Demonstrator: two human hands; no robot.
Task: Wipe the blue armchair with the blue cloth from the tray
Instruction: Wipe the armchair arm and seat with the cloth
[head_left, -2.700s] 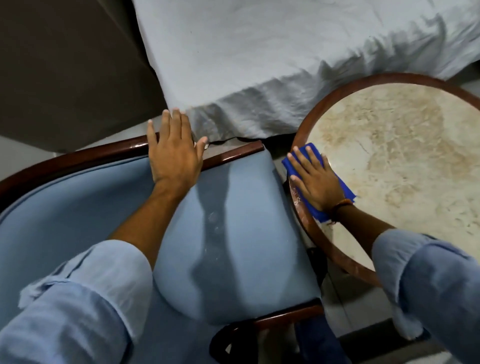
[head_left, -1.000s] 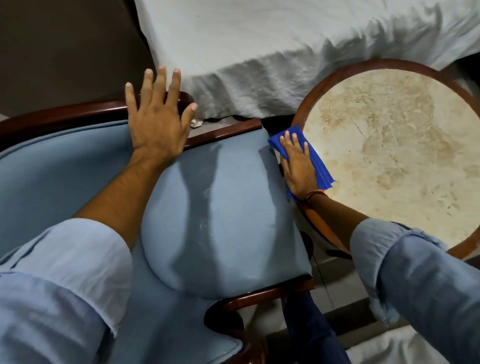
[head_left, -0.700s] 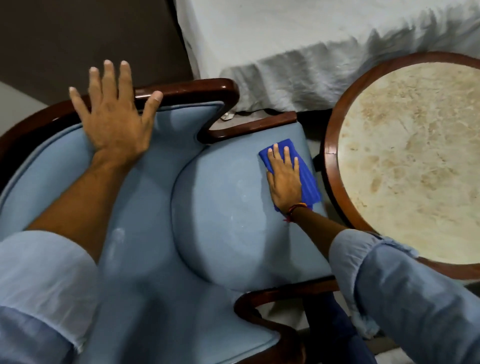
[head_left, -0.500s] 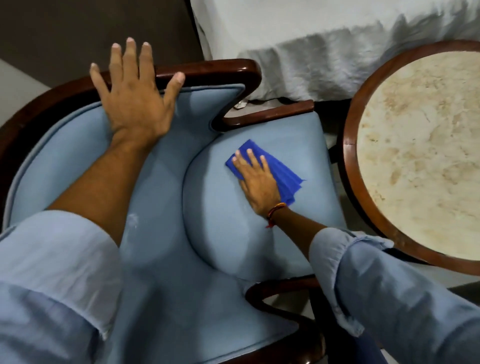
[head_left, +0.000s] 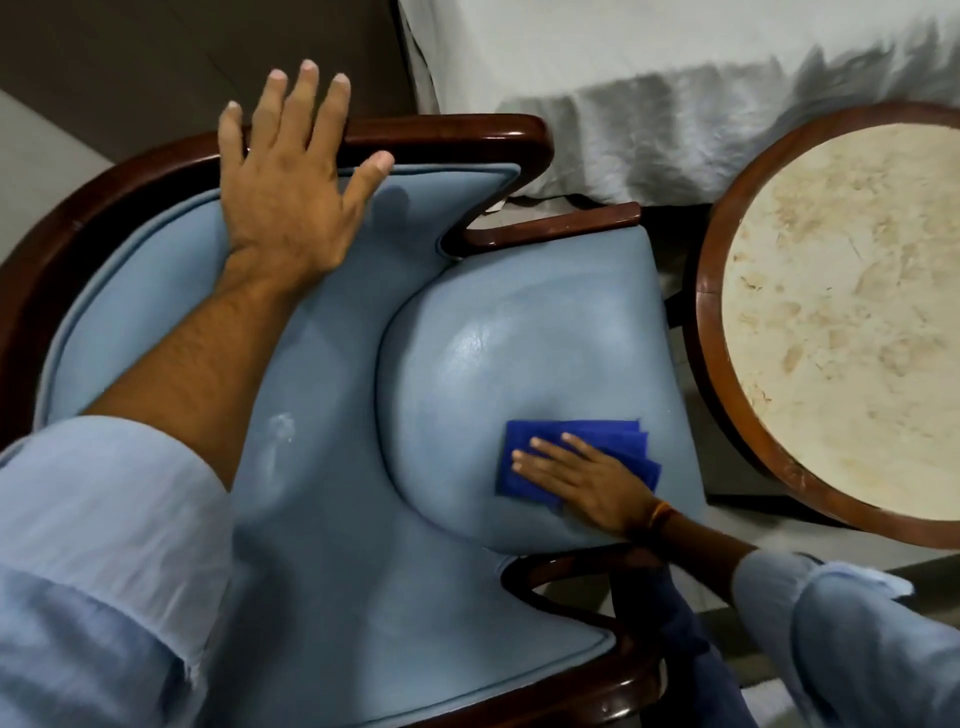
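Both hands lie flat, fingers extended: right hand (head_left: 587, 480) presses blue cloth (head_left: 574, 457) onto armchair (head_left: 524, 364) seat, left hand (head_left: 291, 192) apparently bracing its backrest.

round marble-topped table (head_left: 852, 291) beside white-sheeted bed (head_left: 649, 62).

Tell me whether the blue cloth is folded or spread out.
Folded: the blue cloth shows several stacked layer edges fanned at its right side, pressed flat under the right hand on the seat cushion.
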